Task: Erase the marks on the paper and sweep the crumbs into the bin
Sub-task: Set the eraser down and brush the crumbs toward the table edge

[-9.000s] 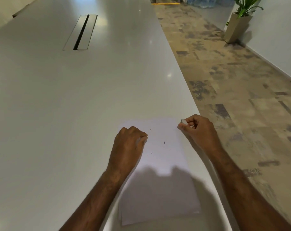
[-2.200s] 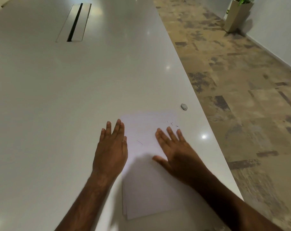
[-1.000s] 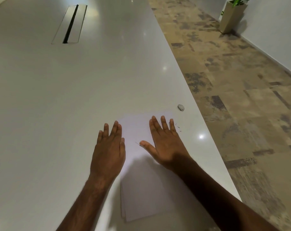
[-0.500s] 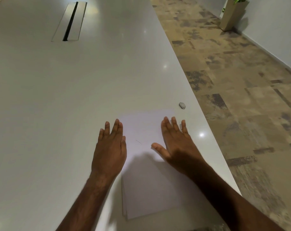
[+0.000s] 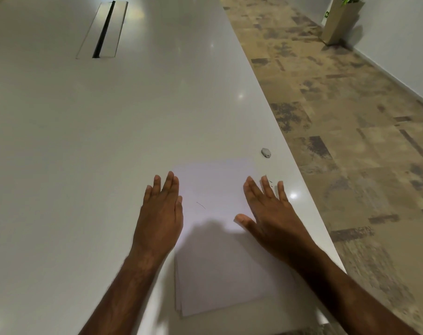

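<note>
A white sheet of paper (image 5: 212, 187) lies on the white table (image 5: 84, 141) near its right edge, with a thin dark mark or crumb (image 5: 201, 205) near its middle. My left hand (image 5: 160, 213) lies flat on the paper's left edge, fingers straight. My right hand (image 5: 269, 213) is flat over the paper's right edge, fingers spread. A few dark crumbs (image 5: 270, 182) sit on the table just past my right fingertips. The small grey eraser (image 5: 266, 152) lies on the table beyond the paper's far right corner. No bin is in view.
The table's right edge runs close beside my right hand, with patterned floor (image 5: 350, 141) below. A cable slot (image 5: 104, 30) is set into the table far back. A planter (image 5: 339, 20) stands by the wall at the far right.
My right hand has swept rightward across the paper toward the table edge, pushing the crumbs off the sheet. The eraser was set down earlier. My left hand has stayed put.
</note>
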Available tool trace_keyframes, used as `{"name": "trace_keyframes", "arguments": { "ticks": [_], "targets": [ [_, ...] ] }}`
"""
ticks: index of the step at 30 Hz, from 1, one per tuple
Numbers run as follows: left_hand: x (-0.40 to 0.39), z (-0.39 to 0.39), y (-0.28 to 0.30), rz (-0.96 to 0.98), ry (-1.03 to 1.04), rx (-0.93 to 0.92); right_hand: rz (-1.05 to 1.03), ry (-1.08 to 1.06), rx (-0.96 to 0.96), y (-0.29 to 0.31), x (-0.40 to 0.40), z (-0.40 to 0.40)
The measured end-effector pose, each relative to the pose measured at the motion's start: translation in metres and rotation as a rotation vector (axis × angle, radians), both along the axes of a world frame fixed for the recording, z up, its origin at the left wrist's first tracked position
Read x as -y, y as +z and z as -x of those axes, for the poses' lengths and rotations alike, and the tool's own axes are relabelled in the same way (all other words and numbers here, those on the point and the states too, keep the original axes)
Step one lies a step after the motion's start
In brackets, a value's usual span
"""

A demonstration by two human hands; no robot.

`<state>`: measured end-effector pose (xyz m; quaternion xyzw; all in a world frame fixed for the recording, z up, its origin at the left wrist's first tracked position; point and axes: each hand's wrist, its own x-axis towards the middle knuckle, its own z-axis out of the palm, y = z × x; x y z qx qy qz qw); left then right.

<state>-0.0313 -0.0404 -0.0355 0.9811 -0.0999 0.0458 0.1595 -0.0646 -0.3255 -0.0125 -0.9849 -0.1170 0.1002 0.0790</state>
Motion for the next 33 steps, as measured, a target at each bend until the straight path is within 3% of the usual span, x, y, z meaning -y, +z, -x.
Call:
{"name": "trace_keyframes", "arguments": {
  "ticks": [6,9,13,15,19,26,33],
  "targets": [
    [0.000,0.001,0.001,0.004,0.004,0.005,0.018,-0.159,0.014,0.003,0.013,-0.009],
    [0.000,0.000,0.001,-0.002,0.008,0.002,-0.042,-0.052,0.031,0.010,-0.014,-0.010],
    [0.002,0.001,0.004,-0.025,0.018,-0.002,-0.216,0.226,0.249,0.004,-0.072,0.012],
    [0.002,0.001,0.006,-0.030,0.026,-0.015,-0.219,0.284,0.234,-0.002,-0.095,0.019],
    [0.002,0.001,0.006,-0.046,0.032,-0.020,-0.176,0.282,0.240,-0.007,-0.102,0.015],
    [0.003,0.002,0.006,-0.016,0.034,-0.030,-0.066,0.148,0.274,-0.013,-0.047,-0.001],
    [0.003,0.001,0.005,-0.047,0.049,-0.026,-0.166,0.286,0.253,-0.005,-0.089,0.017]
  ]
}}
